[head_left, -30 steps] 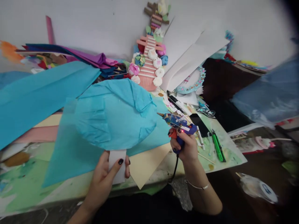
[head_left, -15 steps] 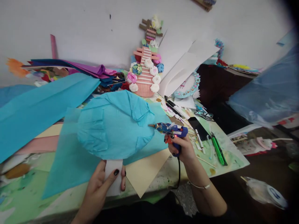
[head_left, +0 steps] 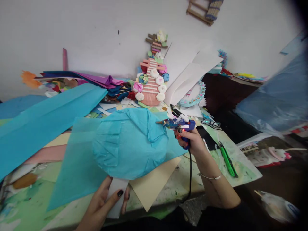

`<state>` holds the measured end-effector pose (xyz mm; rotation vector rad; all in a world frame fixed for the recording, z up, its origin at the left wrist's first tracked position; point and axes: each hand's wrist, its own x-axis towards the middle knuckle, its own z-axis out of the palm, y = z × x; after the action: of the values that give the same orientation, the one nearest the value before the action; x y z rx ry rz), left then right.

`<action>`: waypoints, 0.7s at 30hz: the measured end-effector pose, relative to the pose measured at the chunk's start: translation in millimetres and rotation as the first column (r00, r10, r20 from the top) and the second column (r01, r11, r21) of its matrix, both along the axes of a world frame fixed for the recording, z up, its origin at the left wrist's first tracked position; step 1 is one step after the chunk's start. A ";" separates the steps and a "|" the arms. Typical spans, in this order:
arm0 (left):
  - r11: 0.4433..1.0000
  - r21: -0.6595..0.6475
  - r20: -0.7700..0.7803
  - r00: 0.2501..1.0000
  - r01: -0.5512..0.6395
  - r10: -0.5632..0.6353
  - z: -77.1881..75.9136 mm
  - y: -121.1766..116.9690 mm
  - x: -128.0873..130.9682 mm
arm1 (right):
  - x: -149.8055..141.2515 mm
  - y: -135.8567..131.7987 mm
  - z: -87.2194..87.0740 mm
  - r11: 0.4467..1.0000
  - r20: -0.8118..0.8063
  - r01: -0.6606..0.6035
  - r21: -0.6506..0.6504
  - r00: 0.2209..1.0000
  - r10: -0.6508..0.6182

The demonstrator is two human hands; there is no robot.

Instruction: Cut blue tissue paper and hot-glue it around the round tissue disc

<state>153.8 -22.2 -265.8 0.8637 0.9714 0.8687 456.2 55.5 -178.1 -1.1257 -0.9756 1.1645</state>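
My right hand (head_left: 191, 142) is closed around a blue hot glue gun (head_left: 176, 124) with a red light on. Its nozzle points left and sits at the right edge of a round shape wrapped in crumpled turquoise tissue paper (head_left: 130, 142). My left hand (head_left: 103, 205) grips the white handle (head_left: 115, 195) that sticks out under this shape at the table's near edge, thumb on top. The gun's black cord (head_left: 190, 173) hangs over the table edge.
Large turquoise sheets (head_left: 45, 118) lie to the left, a cream sheet (head_left: 151, 184) under the shape. A pink paper guitar with flowers (head_left: 151, 83) leans on the wall, white sheets (head_left: 190, 73) beside it. A green cutter (head_left: 227, 158), glasses (head_left: 211, 123) and markers lie on the right.
My right hand has carried the glue gun leftward until its nozzle reached the tissue shape's right edge. My view has tilted up, so everything sits lower in the picture. The left hand keeps hold of the handle.
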 end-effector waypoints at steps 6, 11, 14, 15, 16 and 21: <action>1.000 0.004 -0.043 0.999 -0.015 0.015 -0.8 2.1 -4.8 | 6.8 -7.1 2.1 0.999 0.003 -0.014 -0.050 1.000 0.014; 1.000 0.026 -0.069 0.998 0.015 -0.013 -4.6 8.7 -12.5 | 14.0 -9.5 7.6 0.998 0.127 -0.021 0.064 0.992 0.013; 1.000 0.001 -0.100 0.995 0.021 -0.021 -4.7 8.9 -16.1 | 13.5 -5.4 11.4 0.992 0.243 -0.072 0.108 0.969 0.044; 1.000 -0.013 -0.102 0.994 0.023 -0.024 -3.9 8.4 -16.5 | 11.8 -3.5 12.2 0.990 0.276 -0.091 0.110 0.960 0.058; 0.999 -0.026 -0.098 0.995 0.025 -0.028 -2.6 7.8 -16.4 | 9.6 -1.7 12.6 0.988 0.305 -0.107 0.108 0.950 0.069; 0.999 -0.047 -0.076 0.997 0.003 -0.007 7.8 10.7 -16.9 | 4.4 -5.9 11.4 0.982 0.355 -0.060 0.179 0.935 -0.008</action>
<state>136.9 -11.5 -258.0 0.8642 1.0515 0.8104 460.6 49.6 -166.7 -1.1952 -1.3531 0.8816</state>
